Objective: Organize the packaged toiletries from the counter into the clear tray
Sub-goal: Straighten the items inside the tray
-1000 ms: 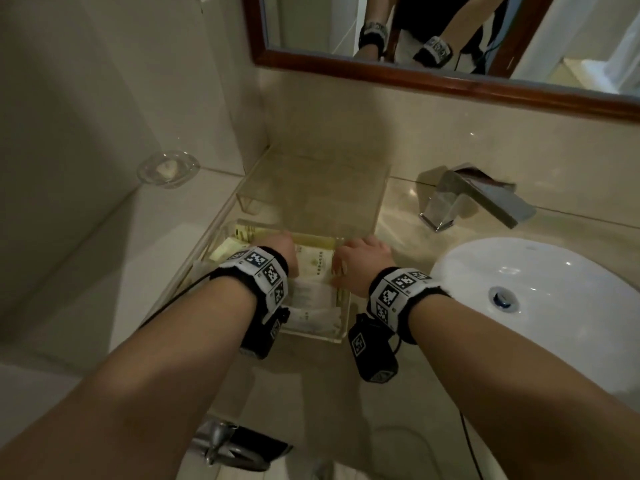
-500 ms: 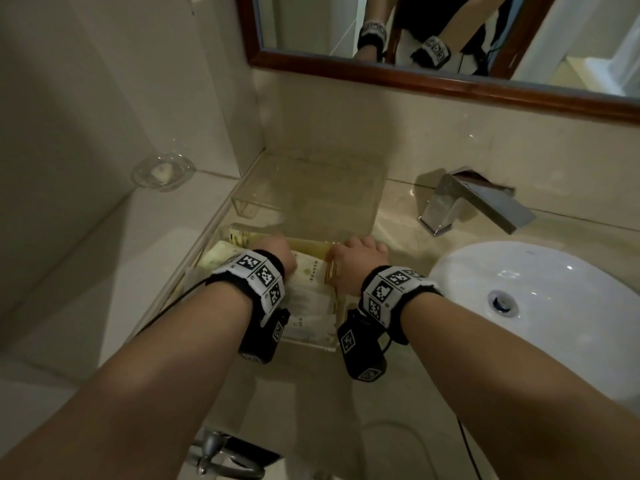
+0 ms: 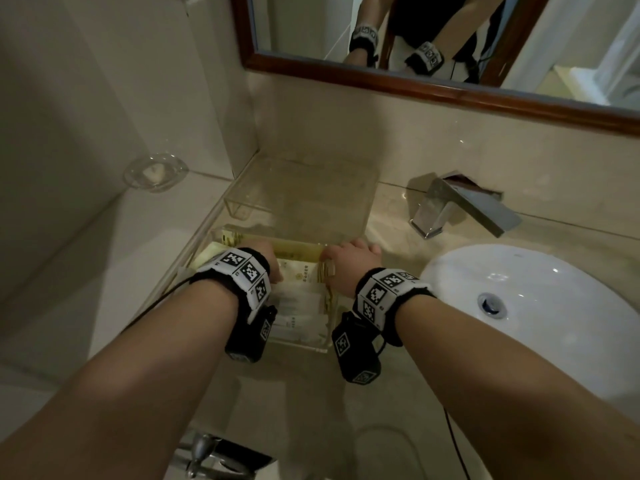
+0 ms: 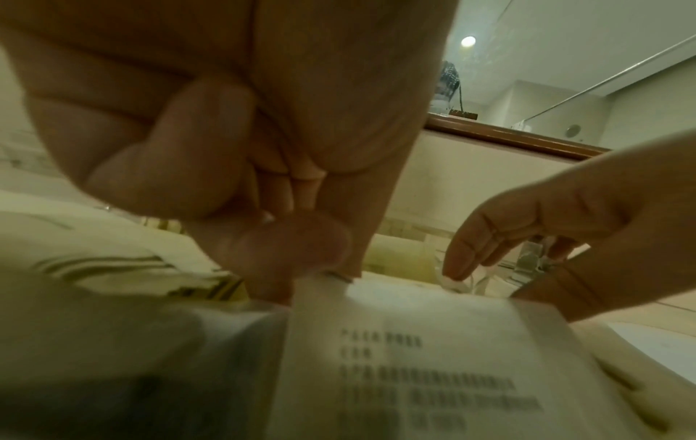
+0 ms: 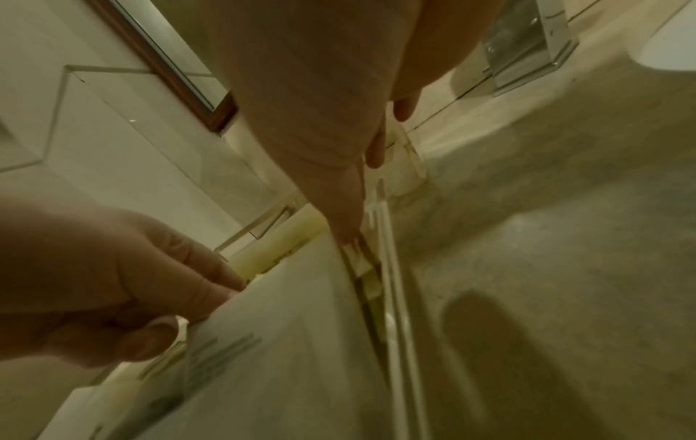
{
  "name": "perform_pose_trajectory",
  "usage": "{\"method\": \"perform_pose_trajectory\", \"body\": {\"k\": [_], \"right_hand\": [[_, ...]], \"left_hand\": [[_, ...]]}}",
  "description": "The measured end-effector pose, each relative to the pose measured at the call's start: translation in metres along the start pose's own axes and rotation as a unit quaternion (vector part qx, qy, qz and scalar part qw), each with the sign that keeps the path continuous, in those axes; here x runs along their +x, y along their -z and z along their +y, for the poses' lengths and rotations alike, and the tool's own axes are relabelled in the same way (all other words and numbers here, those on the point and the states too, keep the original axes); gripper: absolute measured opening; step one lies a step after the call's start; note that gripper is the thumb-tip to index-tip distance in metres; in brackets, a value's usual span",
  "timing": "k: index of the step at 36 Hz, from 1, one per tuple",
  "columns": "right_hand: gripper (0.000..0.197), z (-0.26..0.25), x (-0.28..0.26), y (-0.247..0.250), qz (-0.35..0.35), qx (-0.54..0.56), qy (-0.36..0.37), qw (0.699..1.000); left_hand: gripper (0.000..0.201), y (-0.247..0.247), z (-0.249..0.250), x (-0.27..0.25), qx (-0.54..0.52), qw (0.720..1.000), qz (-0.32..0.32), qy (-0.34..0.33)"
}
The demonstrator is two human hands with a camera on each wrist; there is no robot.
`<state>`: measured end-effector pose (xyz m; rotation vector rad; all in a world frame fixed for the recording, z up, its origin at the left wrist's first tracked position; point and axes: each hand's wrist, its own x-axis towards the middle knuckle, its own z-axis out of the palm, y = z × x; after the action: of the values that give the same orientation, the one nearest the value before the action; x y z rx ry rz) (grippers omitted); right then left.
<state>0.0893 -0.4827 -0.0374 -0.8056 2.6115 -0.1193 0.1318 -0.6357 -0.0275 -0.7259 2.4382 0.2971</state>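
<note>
A clear tray [image 3: 301, 345] sits on the counter left of the sink, holding several white and pale yellow packets. My left hand [image 3: 268, 261] is inside it. In the left wrist view this hand [image 4: 301, 268] pinches the far edge of a white packet [image 4: 414, 357] printed with dark text. My right hand [image 3: 349, 258] is at the tray's right wall [image 5: 391, 282], thumb [image 5: 348, 220] inside against the packets and fingers [image 5: 376, 151] outside. The packet tops under my wrists are hidden in the head view.
A second clear acrylic piece [image 3: 301, 195] stands behind the tray against the wall. A chrome faucet [image 3: 460, 209] and white basin [image 3: 536, 306] are to the right. A glass soap dish [image 3: 156, 171] sits on the ledge at left. A wood-framed mirror [image 3: 415, 84] hangs above.
Both hands stay at the tray in the same grips. Only the head view has shifted slightly.
</note>
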Motion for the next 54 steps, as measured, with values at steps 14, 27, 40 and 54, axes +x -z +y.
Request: {"method": "perform_pose_trajectory", "body": {"k": [14,27,40,54], "right_hand": [[0.027,-0.058,0.016,0.023,-0.054,0.263,0.013,0.963],[0.040,-0.097,0.046,-0.006,-0.106,0.148,0.000,0.983],[0.031,-0.103,0.029,0.001,-0.153,0.040,0.058,0.986],[0.038,-0.112,0.019,-0.003,-0.147,0.010,0.102,0.984]], "left_hand": [[0.042,0.027,-0.072,0.006,0.019,0.994,0.104,-0.019],[0.073,0.012,-0.097,0.021,-0.006,0.993,0.055,-0.101],[0.067,0.011,-0.103,0.033,-0.039,0.995,0.064,-0.073],[0.066,0.003,-0.104,0.032,-0.054,0.987,0.107,-0.108]]}}
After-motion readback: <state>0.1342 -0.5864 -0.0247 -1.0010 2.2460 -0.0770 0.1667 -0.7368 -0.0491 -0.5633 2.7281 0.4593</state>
